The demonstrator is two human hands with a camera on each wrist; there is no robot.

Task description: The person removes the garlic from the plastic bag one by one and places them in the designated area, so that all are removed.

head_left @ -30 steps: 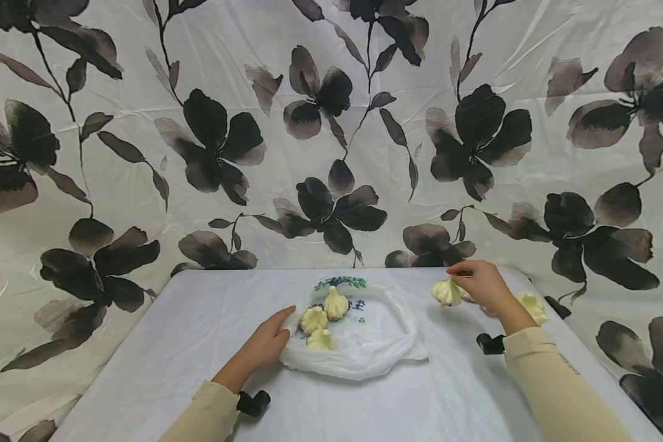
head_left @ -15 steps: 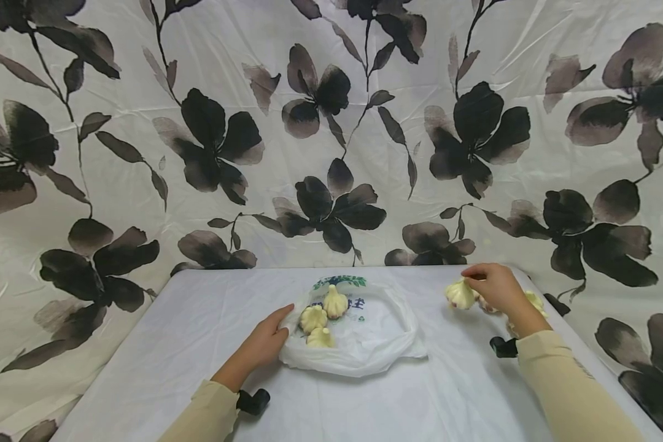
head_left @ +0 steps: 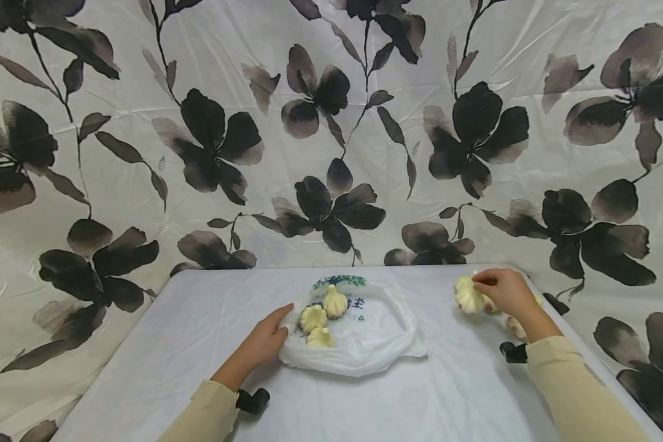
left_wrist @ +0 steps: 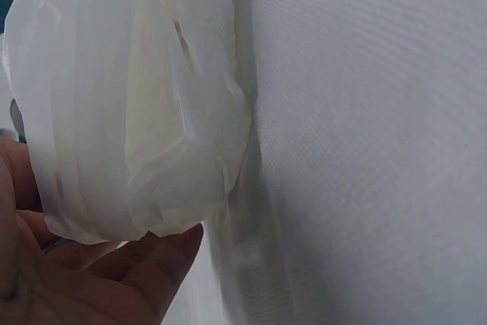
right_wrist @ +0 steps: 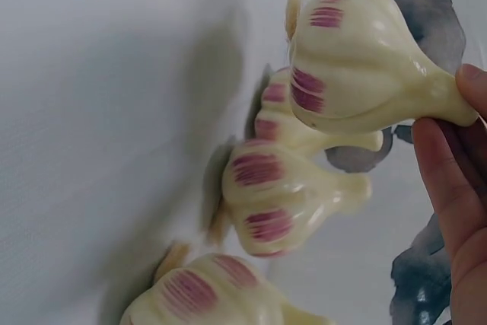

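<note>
A pale floral backdrop (head_left: 331,144), printed with large dark blossoms, rises behind a table (head_left: 447,393) draped in white cloth. Two forearms reach in from the bottom edge: the left sleeve (head_left: 201,411), beige, slants up and rightward toward the middle, while the matching right sleeve (head_left: 580,387) slants up and leftward over the table's right side. Between them a white plastic bag (head_left: 353,359) lies with its mouth upward and its rim bunched into a ring, green and blue print showing inside.

The left hand (head_left: 262,337) meets the bag's left side, index finger stretched forward along the rim, thumb set apart from it. Seen from the left wrist, the plastic hides part of the fingers, so I cannot tell whether they grip it or only rest against it. The right hand (head_left: 511,298), fingers pointing left, pinches the stem of a garlic bulb (right_wrist: 361,58) between thumb and fingertips, the round body tilted away from the hand.

A black camera (head_left: 252,402) sits at the left wrist, another at the right. Beside the held bulb, three loose bulbs (right_wrist: 262,195), cream with purple streaks, lie in a row on the cloth; the farthest is partly covered by it. Three bagged bulbs (head_left: 336,302) cluster at the bag's left side.
</note>
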